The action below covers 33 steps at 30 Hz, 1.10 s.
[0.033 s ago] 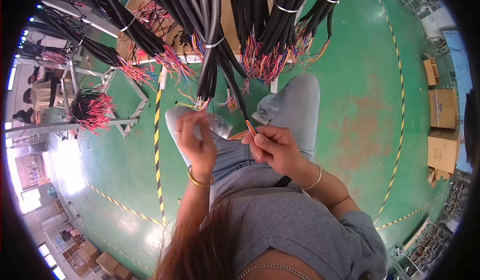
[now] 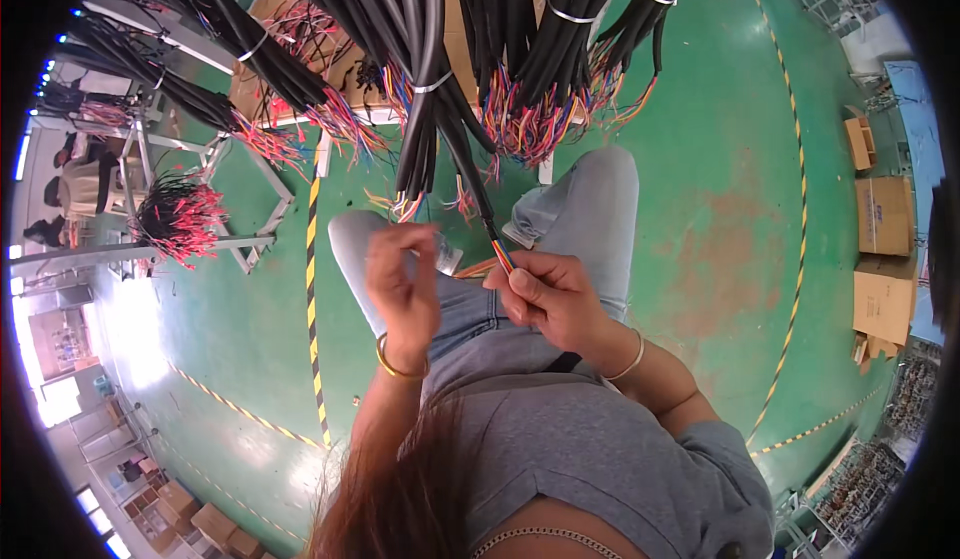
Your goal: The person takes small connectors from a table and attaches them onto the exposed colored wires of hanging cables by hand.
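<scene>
My right hand (image 2: 545,299) is closed over my lap, its thumb and fingers pinching thin coloured wires (image 2: 503,256). These wires come out of the stripped end of a black cable (image 2: 477,194) that hangs from a thick tied bundle (image 2: 430,49). My left hand (image 2: 402,284) is raised to the left of the wires, apart from them. Its fingers are loosely bent and a little blurred, with the thumb standing away and nothing visible between them. Just beyond it, shorter black cable ends (image 2: 413,169) with bared coloured wires hang down.
More black cable bundles (image 2: 540,49) with white ties and fanned coloured wires hang ahead over a brown board (image 2: 455,59). At the left, red-tipped wires (image 2: 185,214) hang by a metal frame (image 2: 260,244). Cardboard boxes (image 2: 885,294) stand far right, beyond striped floor tape (image 2: 800,209).
My left hand has shifted slightly to the right, its fingers bending a little more. My right hand keeps its pinch on the coloured wires in the same place.
</scene>
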### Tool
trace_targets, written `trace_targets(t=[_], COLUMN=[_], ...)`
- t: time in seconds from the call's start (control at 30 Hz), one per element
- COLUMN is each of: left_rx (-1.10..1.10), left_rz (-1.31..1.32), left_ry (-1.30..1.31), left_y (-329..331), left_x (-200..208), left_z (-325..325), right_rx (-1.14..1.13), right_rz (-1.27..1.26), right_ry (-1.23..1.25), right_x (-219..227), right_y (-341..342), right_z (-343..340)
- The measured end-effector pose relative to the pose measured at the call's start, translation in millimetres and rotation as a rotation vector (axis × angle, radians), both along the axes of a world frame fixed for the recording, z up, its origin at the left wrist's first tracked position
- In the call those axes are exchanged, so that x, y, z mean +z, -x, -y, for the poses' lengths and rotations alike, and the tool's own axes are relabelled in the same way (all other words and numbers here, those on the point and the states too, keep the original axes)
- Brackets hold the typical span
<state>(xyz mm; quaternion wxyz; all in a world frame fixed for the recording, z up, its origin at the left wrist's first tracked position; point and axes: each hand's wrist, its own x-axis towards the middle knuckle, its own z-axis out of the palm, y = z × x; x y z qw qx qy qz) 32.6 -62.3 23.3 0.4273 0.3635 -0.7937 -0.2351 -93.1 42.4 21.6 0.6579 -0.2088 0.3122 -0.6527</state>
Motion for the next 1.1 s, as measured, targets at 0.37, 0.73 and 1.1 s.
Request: trace_targets(t=[0.37,0.73,1.1], left_rx=[-0.653,-0.486,-0.253], left_rz=[-0.870,-0.722,-0.280], left_ry=[-1.722,-1.436,-1.036], left_y=[11,7,1], left_x=[22,26,48], left_z=[-27,-34,-31], right_rx=[0.062,-0.381,-0.333], right_rz=[-0.061,-1.995,-2.428], right_ry=[-0.077,0.553,0.715], right_x=[20,37,50], right_y=[-5,3,3], right_z=[-19,-19,-20])
